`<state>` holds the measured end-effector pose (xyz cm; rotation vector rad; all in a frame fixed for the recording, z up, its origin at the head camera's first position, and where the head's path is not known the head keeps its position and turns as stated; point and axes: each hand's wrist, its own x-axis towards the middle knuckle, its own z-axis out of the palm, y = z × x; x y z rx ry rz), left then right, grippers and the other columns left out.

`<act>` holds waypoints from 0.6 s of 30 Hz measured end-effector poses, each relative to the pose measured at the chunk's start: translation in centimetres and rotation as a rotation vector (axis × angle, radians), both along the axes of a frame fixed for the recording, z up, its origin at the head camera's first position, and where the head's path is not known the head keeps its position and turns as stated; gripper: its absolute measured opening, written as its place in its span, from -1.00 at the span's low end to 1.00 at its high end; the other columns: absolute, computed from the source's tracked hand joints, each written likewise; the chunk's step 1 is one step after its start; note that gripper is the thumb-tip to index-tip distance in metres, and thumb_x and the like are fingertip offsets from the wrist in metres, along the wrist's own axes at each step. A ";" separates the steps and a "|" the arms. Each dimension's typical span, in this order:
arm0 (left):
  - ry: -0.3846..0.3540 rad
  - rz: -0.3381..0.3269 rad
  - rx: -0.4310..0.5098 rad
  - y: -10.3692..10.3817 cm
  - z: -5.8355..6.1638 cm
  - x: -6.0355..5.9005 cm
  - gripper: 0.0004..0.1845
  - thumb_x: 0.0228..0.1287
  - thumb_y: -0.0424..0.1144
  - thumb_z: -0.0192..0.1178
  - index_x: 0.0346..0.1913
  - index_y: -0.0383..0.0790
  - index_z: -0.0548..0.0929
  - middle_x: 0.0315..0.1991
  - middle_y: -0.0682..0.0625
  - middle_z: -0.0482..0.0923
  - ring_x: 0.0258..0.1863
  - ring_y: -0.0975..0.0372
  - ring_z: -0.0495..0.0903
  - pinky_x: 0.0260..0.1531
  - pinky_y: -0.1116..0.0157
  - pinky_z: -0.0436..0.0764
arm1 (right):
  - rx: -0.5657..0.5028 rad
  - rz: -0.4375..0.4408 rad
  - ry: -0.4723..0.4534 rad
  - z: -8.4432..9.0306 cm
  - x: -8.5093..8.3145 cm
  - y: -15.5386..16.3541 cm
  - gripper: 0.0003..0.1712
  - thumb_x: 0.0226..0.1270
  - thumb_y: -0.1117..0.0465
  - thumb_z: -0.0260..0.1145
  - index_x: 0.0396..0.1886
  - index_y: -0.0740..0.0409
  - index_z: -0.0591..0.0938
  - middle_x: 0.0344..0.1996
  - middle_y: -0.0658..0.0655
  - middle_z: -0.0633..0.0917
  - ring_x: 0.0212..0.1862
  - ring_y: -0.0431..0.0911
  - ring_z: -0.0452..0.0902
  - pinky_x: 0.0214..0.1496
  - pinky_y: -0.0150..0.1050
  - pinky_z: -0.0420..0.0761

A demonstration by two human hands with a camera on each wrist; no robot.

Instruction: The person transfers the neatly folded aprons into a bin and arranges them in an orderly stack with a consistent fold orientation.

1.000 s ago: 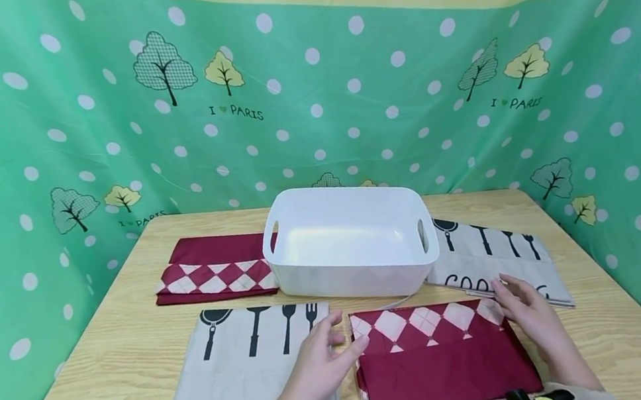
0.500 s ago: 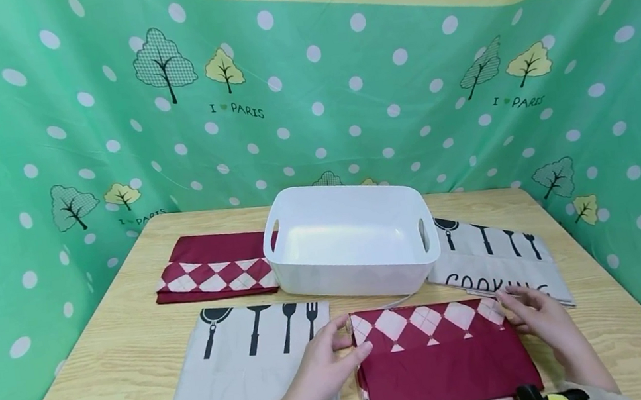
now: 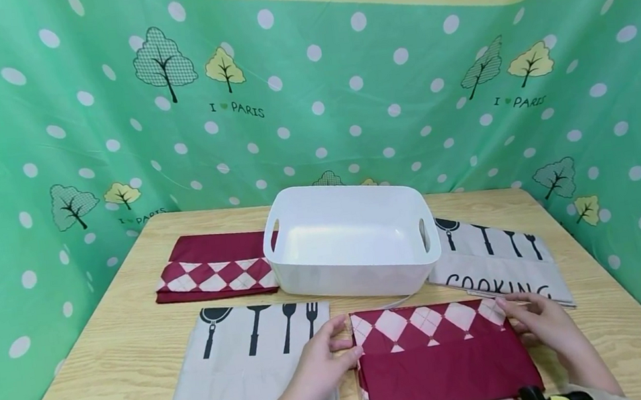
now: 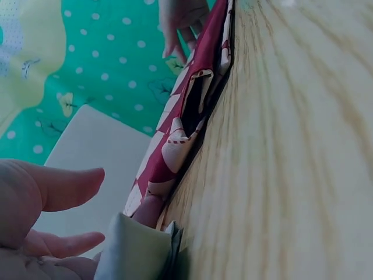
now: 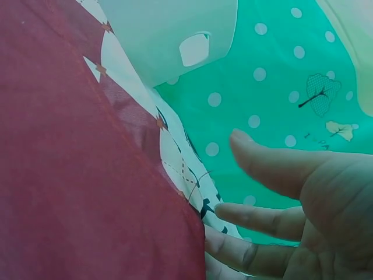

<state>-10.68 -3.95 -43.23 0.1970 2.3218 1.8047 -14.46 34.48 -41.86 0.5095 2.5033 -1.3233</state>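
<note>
A dark red folded cloth (image 3: 443, 365) with a white diamond band lies at the table's front, right of centre. My left hand (image 3: 341, 344) touches its left edge, fingers fairly straight and thumb raised above the fabric. In the left wrist view the left hand's fingertips (image 4: 87, 239) are at the red cloth (image 4: 198, 99). My right hand (image 3: 515, 317) is at the right edge. In the right wrist view the right hand's fingers (image 5: 245, 219) reach against the red cloth (image 5: 76, 175), thumb held apart. Neither hand visibly pinches it.
A white plastic bin (image 3: 353, 272) with side handles stands empty in the middle. A grey "COOKING" cloth (image 3: 244, 363) lies front left, another grey cloth (image 3: 496, 258) right of the bin, a second red cloth (image 3: 214, 266) at back left. Green dotted fabric walls the wooden table (image 3: 109, 386).
The right hand has come down off the grey cloth to the red cloth's right edge. The left hand has closed in on the left edge. The cloth has not moved.
</note>
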 end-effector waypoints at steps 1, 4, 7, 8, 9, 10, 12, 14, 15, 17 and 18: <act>-0.005 0.002 0.002 0.0 -0.1 0.0 -0.32 0.23 -0.32 0.34 0.38 -0.43 0.35 0.30 -0.43 0.40 0.04 -0.06 0.64 -0.15 0.29 0.72 | -0.003 -0.001 0.003 0.0 0.0 0.0 -0.05 0.40 -0.26 0.19 0.40 0.44 0.23 -0.12 0.25 0.68 -0.29 -0.16 0.66 -0.27 -0.26 0.68; -0.019 0.004 0.025 0.0 -0.2 -0.1 -0.30 0.21 -0.37 0.34 0.38 -0.45 0.33 0.29 -0.44 0.40 0.03 -0.05 0.65 -0.17 0.30 0.72 | -0.019 0.003 0.015 -0.2 0.1 0.1 -0.13 0.41 -0.18 0.23 0.36 0.44 0.28 -0.18 0.18 0.68 -0.29 -0.15 0.67 -0.27 -0.25 0.69; -0.030 0.001 0.051 -0.1 -0.3 -0.2 -0.29 0.19 -0.42 0.34 0.39 -0.47 0.31 0.28 -0.45 0.40 0.01 -0.05 0.66 -0.17 0.30 0.72 | -0.047 0.019 0.023 -0.3 0.2 0.1 -0.21 0.42 -0.09 0.26 0.32 0.45 0.32 -0.22 0.10 0.71 -0.29 -0.14 0.67 -0.26 -0.23 0.69; -0.033 0.000 0.059 -0.1 -0.3 -0.2 -0.29 0.18 -0.43 0.34 0.39 -0.47 0.31 0.28 -0.45 0.41 0.00 -0.04 0.66 -0.17 0.31 0.72 | -0.059 0.025 0.025 -0.3 0.2 0.1 -0.24 0.42 -0.07 0.27 0.31 0.45 0.34 -0.24 0.08 0.72 -0.29 -0.13 0.67 -0.26 -0.22 0.69; -0.034 -0.003 0.065 -0.1 -0.3 -0.2 -0.29 0.18 -0.44 0.33 0.38 -0.47 0.31 0.27 -0.44 0.42 0.00 -0.04 0.66 -0.17 0.31 0.72 | -0.070 0.028 0.025 -0.4 0.3 0.1 -0.28 0.42 -0.05 0.27 0.28 0.44 0.36 -0.25 0.06 0.73 -0.29 -0.13 0.67 -0.26 -0.22 0.69; -0.035 -0.005 0.071 -0.2 -0.3 -0.2 -0.30 0.18 -0.46 0.33 0.38 -0.47 0.32 0.26 -0.44 0.43 -0.01 -0.03 0.66 -0.17 0.32 0.72 | -0.081 0.032 0.026 -0.4 0.3 0.1 -0.31 0.42 -0.03 0.28 0.26 0.43 0.38 -0.26 0.05 0.74 -0.29 -0.13 0.67 -0.26 -0.21 0.68; -0.035 -0.013 0.080 -0.2 -0.3 -0.2 -0.34 0.18 -0.48 0.32 0.34 -0.49 0.36 0.24 -0.43 0.46 -0.02 -0.03 0.67 -0.18 0.33 0.72 | -0.105 0.037 0.027 -0.5 0.4 0.0 -0.40 0.42 0.02 0.28 0.21 0.41 0.44 -0.28 0.03 0.75 -0.30 -0.13 0.66 -0.27 -0.20 0.68; -0.035 -0.023 0.088 -0.2 -0.3 -0.2 -0.39 0.18 -0.49 0.31 0.31 -0.51 0.39 0.21 -0.42 0.49 -0.03 -0.03 0.67 -0.17 0.35 0.71 | -0.118 0.037 0.028 -0.5 0.5 0.0 -0.49 0.42 0.06 0.28 0.15 0.37 0.49 -0.30 0.00 0.76 -0.32 -0.14 0.65 -0.28 -0.20 0.68; -0.035 -0.028 0.091 -0.2 -0.3 -0.2 -0.41 0.18 -0.50 0.30 0.29 -0.52 0.41 0.20 -0.42 0.49 -0.03 -0.03 0.67 -0.16 0.35 0.71 | -0.124 0.039 0.027 -0.6 0.5 0.0 -0.52 0.42 0.07 0.29 0.12 0.35 0.51 -0.30 -0.01 0.76 -0.33 -0.14 0.65 -0.28 -0.20 0.68; -0.032 -0.039 0.095 -0.2 -0.2 -0.2 -0.44 0.19 -0.51 0.28 0.27 -0.55 0.42 0.19 -0.43 0.51 -0.02 -0.04 0.67 -0.15 0.36 0.70 | -0.149 0.045 0.029 -0.6 0.5 0.0 -0.56 0.41 0.10 0.29 0.11 0.33 0.54 -0.30 -0.03 0.76 -0.32 -0.15 0.66 -0.28 -0.20 0.68; -0.031 -0.043 0.095 -0.3 -0.2 -0.2 -0.45 0.20 -0.52 0.26 0.26 -0.56 0.43 0.19 -0.43 0.51 -0.02 -0.04 0.67 -0.14 0.36 0.70 | -0.168 0.051 0.032 -0.7 0.5 0.0 -0.56 0.41 0.10 0.29 0.12 0.32 0.55 -0.29 -0.04 0.76 -0.32 -0.15 0.66 -0.27 -0.20 0.69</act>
